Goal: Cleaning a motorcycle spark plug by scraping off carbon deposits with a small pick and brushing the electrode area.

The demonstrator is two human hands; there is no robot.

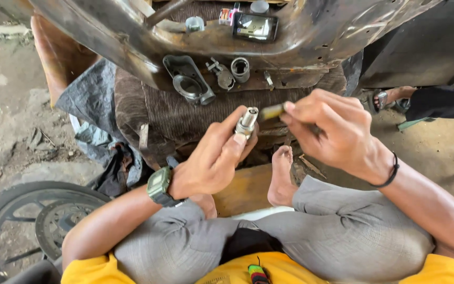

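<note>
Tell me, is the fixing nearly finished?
Probably not. Done: several metal parts, such as a housing and a sleeve, lie loose on the rusty panel. In hand: the left hand holds a spark plug while the right hand works a small tool at its tip. Left: those parts remain unfitted.

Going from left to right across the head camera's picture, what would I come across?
Motorcycle wheel → wristwatch → left hand → spark plug → bare foot → right hand → black wristband → another person's sandalled foot.
</note>
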